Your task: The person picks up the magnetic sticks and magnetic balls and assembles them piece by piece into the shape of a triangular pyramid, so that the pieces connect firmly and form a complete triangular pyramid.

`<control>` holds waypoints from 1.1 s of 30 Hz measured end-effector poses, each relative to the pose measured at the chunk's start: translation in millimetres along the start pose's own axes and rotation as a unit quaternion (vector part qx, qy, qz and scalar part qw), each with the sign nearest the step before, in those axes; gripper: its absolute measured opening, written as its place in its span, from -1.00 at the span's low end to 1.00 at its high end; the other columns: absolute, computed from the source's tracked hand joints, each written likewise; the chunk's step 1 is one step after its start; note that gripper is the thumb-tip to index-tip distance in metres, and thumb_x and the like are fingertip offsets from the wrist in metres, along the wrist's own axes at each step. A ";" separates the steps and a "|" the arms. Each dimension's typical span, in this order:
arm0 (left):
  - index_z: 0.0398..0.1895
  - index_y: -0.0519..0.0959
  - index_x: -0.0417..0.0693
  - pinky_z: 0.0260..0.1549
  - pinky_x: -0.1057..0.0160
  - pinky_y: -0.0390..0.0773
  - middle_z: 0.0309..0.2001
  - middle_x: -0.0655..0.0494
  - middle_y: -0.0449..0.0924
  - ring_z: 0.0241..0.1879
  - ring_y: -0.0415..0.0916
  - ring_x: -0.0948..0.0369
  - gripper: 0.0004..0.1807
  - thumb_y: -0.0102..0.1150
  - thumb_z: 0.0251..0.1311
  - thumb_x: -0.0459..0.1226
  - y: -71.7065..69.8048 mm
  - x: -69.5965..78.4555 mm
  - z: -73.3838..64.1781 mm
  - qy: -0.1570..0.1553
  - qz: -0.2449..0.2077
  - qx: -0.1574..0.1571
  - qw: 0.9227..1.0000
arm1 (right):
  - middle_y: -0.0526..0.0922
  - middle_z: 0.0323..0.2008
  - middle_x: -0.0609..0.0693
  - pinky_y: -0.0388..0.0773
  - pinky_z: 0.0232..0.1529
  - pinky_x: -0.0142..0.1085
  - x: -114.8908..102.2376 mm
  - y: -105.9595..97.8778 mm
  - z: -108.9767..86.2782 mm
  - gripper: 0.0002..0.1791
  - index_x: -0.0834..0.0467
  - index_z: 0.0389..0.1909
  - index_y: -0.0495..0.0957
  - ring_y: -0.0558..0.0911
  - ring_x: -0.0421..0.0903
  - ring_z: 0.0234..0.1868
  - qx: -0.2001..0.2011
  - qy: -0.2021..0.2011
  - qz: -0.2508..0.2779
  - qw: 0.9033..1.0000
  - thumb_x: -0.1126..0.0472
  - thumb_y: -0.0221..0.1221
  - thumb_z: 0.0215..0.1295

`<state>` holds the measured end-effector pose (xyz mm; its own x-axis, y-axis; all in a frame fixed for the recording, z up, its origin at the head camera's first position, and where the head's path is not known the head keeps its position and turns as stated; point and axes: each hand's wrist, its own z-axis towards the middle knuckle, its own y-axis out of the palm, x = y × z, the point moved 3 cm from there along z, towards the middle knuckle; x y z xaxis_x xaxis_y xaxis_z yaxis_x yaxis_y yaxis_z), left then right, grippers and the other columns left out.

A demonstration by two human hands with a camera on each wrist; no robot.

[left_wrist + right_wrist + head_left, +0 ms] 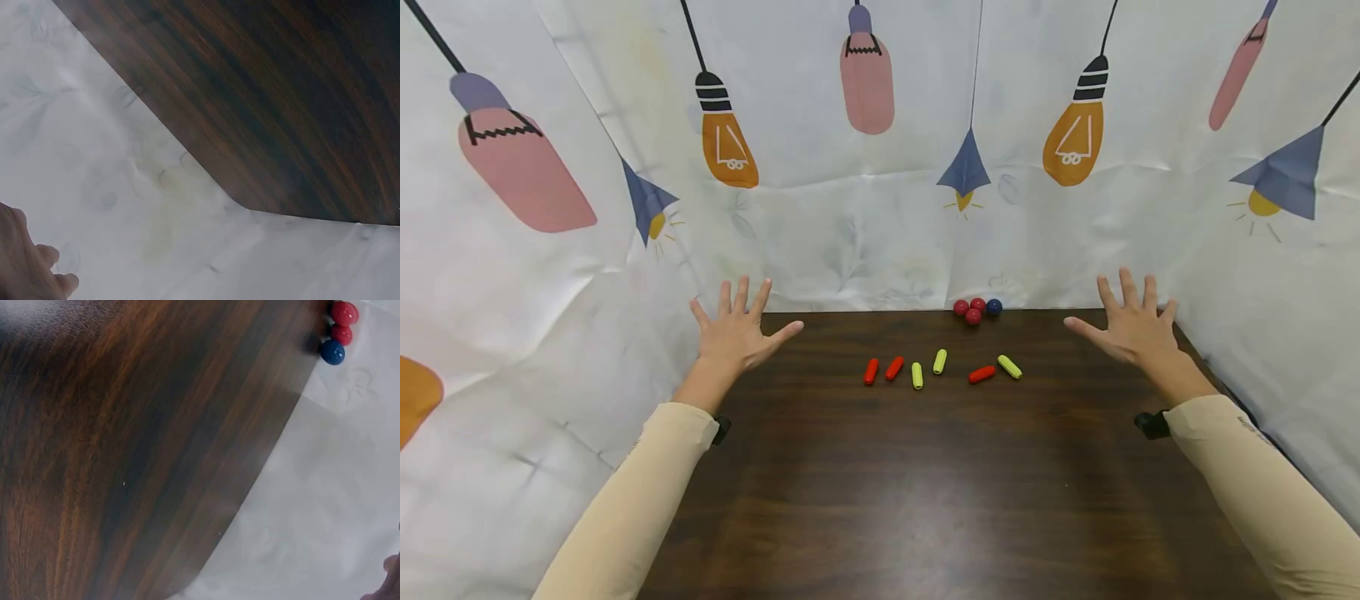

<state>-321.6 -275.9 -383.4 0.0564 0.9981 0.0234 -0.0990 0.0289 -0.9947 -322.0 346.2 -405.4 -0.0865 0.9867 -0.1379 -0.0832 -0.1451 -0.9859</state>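
Note:
My left hand [733, 335] is raised at the table's far left with its fingers spread, holding nothing. At the far right my right hand [1132, 327] is held up the same way, also with nothing in it. Between them lie three red cylinders [871, 372] and three yellow-green cylinders [940, 362], small and scattered. Against the back edge cluster several red balls [961, 307] and one dark blue ball [994, 307]. In the right wrist view the blue ball [332, 352] sits beside red ones. Only parts of each hand show in the wrist views.
A dark wooden table [910, 483] spreads out below the hands. White cloth printed with hanging lamps [865, 217] rises along its back and both sides. A black band [1152, 425] is on the right wrist, and another [722, 430] on the left.

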 end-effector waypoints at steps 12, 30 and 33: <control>0.66 -0.37 0.36 0.31 -0.58 -0.58 0.68 -0.07 -0.48 0.64 -0.46 -0.25 0.15 -0.43 0.13 0.65 11.1 21.8 -25.5 0.021 0.013 -0.011 1.000 | -0.41 0.65 0.25 -0.37 0.28 0.63 -9.4 1.4 -23.0 0.17 -0.06 0.66 -0.39 -0.44 0.52 0.57 0.011 -0.017 -0.004 1.000 -0.60 -0.11 0.31; 0.68 -0.30 0.34 0.35 -0.60 -0.40 0.69 -0.06 -0.35 0.66 -0.36 -0.19 0.15 -0.31 0.14 0.63 63.4 68.4 -78.7 0.045 -0.028 -0.044 0.998 | -0.32 0.66 0.23 -0.25 0.26 0.65 -40.8 38.4 -85.7 0.14 -0.02 0.67 -0.29 -0.27 0.55 0.57 -0.002 -0.042 0.041 0.998 -0.51 0.01 0.34; 0.68 -0.27 0.34 0.35 -0.60 -0.34 0.69 -0.05 -0.33 0.66 -0.33 -0.18 0.15 -0.29 0.14 0.63 71.6 78.6 -84.9 0.044 -0.039 -0.051 0.997 | -0.29 0.66 0.23 -0.25 0.27 0.64 -46.6 46.7 -91.3 0.14 -0.02 0.67 -0.28 -0.25 0.55 0.57 -0.008 -0.039 0.057 0.998 -0.50 0.02 0.34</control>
<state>-239.9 -199.9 -461.2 0.1473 0.9844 0.0966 0.0099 0.0962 -0.9953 -231.1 300.2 -453.7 -0.1706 0.9550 -0.2425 -0.0517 -0.2545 -0.9657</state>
